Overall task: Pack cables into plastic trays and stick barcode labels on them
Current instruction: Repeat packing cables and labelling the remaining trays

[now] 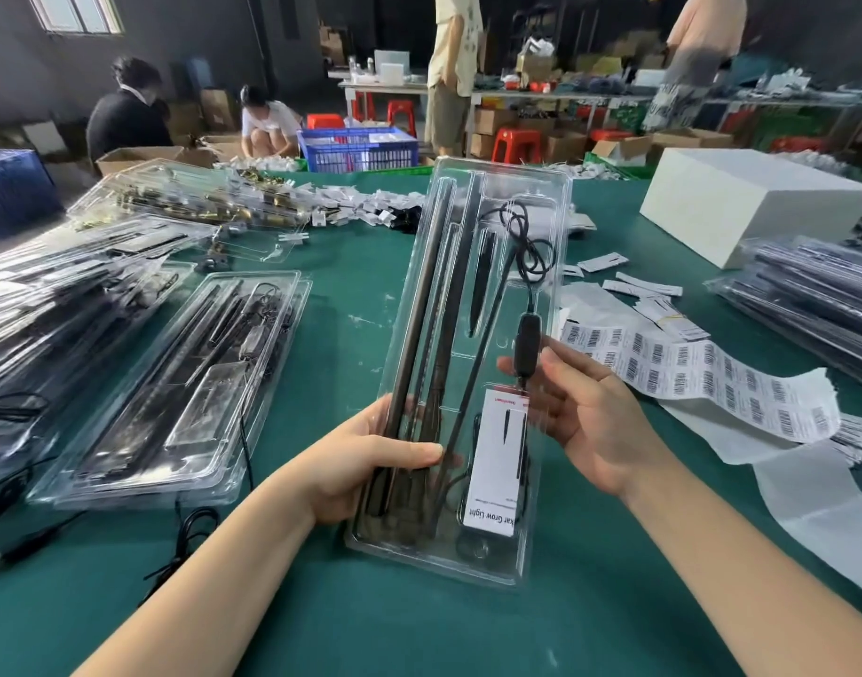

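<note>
A: The left hand [370, 461] is gripping the long clear plastic clamshell tray [473, 383] by its near left edge, thumb curling over the front and lying across the dark metal rods [433, 305], the other fingers hidden behind. The tray is tilting up off the green table mat [321, 618].

B: And the right hand [580, 408]?

A: Its fingers are lying loosely extended against the tray's right side, beside the black inline switch [527, 351] of the black cable [529, 246]. I am not seeing a real pinch there.

B: Then the risk, I am thinking, is the cable loop springing out above those fingertips, or the white product card [497, 461] sliding below them as the tray tilts.

A: Also, the barcode label sheet [702, 373] is lying just beyond the right hand's knuckles, untouched; a label could be going on crooked over the ridged plastic.
</note>
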`<state>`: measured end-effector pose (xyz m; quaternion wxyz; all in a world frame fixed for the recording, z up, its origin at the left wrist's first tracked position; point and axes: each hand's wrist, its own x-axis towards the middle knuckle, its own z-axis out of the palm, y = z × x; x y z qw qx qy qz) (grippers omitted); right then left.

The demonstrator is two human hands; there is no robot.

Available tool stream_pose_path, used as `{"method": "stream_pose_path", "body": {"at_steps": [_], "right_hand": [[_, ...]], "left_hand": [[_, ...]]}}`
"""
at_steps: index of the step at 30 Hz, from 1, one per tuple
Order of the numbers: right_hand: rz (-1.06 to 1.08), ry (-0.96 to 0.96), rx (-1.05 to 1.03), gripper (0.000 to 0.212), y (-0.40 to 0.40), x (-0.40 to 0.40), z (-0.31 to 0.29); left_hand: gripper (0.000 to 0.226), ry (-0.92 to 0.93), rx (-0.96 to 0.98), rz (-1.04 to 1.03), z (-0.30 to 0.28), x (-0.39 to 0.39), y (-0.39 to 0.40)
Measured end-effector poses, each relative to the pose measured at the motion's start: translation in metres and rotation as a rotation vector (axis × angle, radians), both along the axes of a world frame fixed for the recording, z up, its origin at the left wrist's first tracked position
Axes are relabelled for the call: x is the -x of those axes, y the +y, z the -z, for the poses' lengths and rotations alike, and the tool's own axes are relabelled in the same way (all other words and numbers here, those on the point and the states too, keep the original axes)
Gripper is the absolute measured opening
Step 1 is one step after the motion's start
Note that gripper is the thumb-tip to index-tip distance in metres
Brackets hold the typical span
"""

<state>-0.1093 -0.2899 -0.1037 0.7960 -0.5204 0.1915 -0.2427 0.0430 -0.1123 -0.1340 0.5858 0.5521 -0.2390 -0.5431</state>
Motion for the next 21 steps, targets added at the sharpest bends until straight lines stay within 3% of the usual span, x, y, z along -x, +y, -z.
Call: {"method": "stream_pose_path", "body": {"at_steps": [7, 11, 16, 18, 21], "right_hand": [[0.007, -0.004, 0.075, 0.037, -0.002, 0.000, 0.005], [0.271, 0.206, 0.506, 0.051, 0.002, -0.006, 0.013], [0.553, 0.324, 0.882, 0.040, 0.003, -0.008, 0.011], [0.562, 0.359, 0.888, 0.033, -0.001, -0.011, 0.009], [0.451, 0.333, 0.524, 0.017, -0.011, -0.017, 0.002]], "left_hand": [[0.047, 0.010, 0.026, 0.013, -0.001, 0.002, 0.001], [0.052, -0.004, 0.022, -0.016, -0.003, 0.005, -0.001], [0.052, -0.003, 0.012, -0.050, -0.004, 0.008, -0.002], [0.054, -0.015, -0.003, -0.056, -0.004, 0.009, -0.002], [0.054, -0.006, -0.017, -0.050, -0.004, 0.008, -0.003]]}}
